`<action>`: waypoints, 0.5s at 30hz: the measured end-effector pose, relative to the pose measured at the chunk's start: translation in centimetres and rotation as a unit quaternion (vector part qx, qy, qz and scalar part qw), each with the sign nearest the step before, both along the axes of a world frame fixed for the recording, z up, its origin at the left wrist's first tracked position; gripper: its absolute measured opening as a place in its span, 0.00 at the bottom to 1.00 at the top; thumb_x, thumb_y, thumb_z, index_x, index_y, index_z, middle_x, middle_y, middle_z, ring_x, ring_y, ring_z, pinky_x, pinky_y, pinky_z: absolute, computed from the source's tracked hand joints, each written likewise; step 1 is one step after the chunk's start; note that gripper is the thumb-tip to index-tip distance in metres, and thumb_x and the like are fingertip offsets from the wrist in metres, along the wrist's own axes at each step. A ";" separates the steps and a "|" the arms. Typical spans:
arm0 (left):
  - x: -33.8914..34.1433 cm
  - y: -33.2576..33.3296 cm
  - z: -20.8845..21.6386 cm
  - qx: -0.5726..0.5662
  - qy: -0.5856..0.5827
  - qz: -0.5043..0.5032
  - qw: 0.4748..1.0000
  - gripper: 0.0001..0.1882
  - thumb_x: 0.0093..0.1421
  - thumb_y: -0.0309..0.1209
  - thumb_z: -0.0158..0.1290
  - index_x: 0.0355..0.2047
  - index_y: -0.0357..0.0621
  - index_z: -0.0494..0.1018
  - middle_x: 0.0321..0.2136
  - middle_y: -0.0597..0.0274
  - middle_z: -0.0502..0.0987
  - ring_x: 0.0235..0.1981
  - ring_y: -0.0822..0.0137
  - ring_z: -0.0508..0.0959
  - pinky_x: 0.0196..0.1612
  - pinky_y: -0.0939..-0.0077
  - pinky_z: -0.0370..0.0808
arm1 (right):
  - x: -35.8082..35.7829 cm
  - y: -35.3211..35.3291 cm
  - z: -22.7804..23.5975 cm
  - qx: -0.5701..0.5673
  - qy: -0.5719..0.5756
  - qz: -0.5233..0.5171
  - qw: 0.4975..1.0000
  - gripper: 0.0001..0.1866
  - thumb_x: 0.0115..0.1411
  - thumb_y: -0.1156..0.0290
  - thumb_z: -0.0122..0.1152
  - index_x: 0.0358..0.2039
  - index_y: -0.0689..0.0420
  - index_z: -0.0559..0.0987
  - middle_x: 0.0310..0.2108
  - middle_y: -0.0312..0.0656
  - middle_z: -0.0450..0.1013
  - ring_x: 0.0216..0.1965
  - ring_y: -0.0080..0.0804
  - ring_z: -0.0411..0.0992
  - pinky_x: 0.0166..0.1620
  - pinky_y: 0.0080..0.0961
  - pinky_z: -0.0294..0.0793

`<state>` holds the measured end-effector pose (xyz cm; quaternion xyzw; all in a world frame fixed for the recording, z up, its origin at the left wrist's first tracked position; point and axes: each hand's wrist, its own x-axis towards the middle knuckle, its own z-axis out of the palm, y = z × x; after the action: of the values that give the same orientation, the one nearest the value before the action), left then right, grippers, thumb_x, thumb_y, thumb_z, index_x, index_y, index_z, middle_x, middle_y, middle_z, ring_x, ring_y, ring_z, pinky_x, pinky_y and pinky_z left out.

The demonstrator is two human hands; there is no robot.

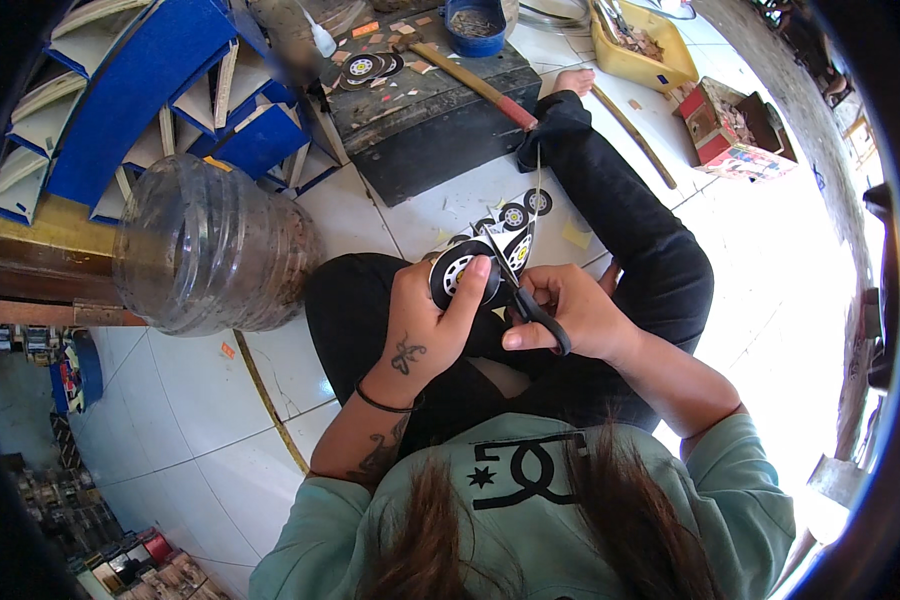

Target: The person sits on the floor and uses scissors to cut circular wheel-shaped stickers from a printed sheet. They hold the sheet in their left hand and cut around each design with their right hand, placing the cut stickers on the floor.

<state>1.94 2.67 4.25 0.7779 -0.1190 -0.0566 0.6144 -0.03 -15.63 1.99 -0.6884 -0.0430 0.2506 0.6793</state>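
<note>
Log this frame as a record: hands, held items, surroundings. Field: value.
left hand: holds wheel-printed sheet, thumb on top
right hand: holds black-handled scissors
scissor blades: at the sheet
ahead: dark box, wooden-handled tool with red end lying on it
left side: clear plastic container
upper right: yellow tub, brownish scraps inside
</note>
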 end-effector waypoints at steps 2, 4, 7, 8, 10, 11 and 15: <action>0.0 0.0 0.0 -0.002 -0.013 -0.002 1.000 0.14 0.59 0.32 0.48 0.25 0.31 0.72 0.16 0.59 0.73 0.17 0.73 0.72 0.23 0.78 0.67 | 0.0 0.0 0.1 -0.005 -0.003 -0.001 1.000 0.25 0.38 0.53 0.74 0.19 0.60 0.71 0.14 0.31 0.67 0.16 0.15 0.64 0.21 0.10 0.60; 0.0 -0.1 0.1 -0.010 -0.029 -0.001 1.000 0.14 0.59 0.32 0.48 0.25 0.31 0.72 0.16 0.59 0.73 0.17 0.73 0.72 0.23 0.78 0.67 | 0.0 -0.1 0.2 -0.021 -0.002 0.003 1.000 0.25 0.37 0.53 0.74 0.19 0.60 0.71 0.14 0.31 0.67 0.16 0.15 0.64 0.20 0.10 0.60; 0.1 0.0 0.2 -0.008 -0.022 -0.005 1.000 0.14 0.59 0.32 0.48 0.25 0.31 0.72 0.16 0.59 0.74 0.17 0.73 0.72 0.23 0.78 0.67 | 0.0 -0.1 0.3 -0.025 0.004 0.004 1.000 0.25 0.37 0.53 0.75 0.18 0.60 0.71 0.13 0.31 0.66 0.16 0.15 0.64 0.20 0.10 0.60; 0.1 0.0 0.2 -0.008 -0.021 -0.010 1.000 0.14 0.59 0.32 0.48 0.25 0.31 0.72 0.16 0.58 0.74 0.17 0.73 0.72 0.23 0.78 0.67 | 0.1 -0.1 0.3 -0.019 0.000 0.003 1.000 0.25 0.37 0.53 0.75 0.18 0.60 0.71 0.13 0.31 0.66 0.16 0.15 0.63 0.20 0.10 0.60; 0.1 0.2 0.4 -0.006 -0.015 -0.021 1.000 0.13 0.59 0.32 0.48 0.25 0.31 0.72 0.16 0.58 0.74 0.18 0.73 0.72 0.23 0.78 0.67 | 0.1 -0.2 0.4 -0.018 0.002 0.006 1.000 0.25 0.37 0.53 0.75 0.17 0.59 0.71 0.13 0.31 0.66 0.16 0.15 0.63 0.20 0.11 0.60; 0.1 0.2 0.4 -0.007 -0.014 -0.021 1.000 0.13 0.59 0.32 0.49 0.25 0.31 0.72 0.16 0.58 0.74 0.17 0.73 0.72 0.23 0.78 0.67 | 0.1 -0.2 0.4 -0.018 -0.002 0.005 1.000 0.25 0.37 0.53 0.75 0.17 0.59 0.71 0.13 0.31 0.66 0.16 0.15 0.63 0.20 0.11 0.60; 0.0 0.3 0.6 -0.010 -0.016 -0.022 1.000 0.14 0.59 0.32 0.49 0.25 0.31 0.72 0.16 0.59 0.74 0.17 0.73 0.72 0.23 0.79 0.67 | 0.1 -0.2 0.7 -0.032 -0.008 0.006 0.999 0.25 0.36 0.53 0.75 0.16 0.59 0.70 0.13 0.31 0.66 0.16 0.15 0.64 0.20 0.11 0.59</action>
<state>1.99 2.94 4.81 0.7700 -0.1464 -0.0560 0.6184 0.12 -15.87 2.65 -0.7113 -0.0449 0.2507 0.6551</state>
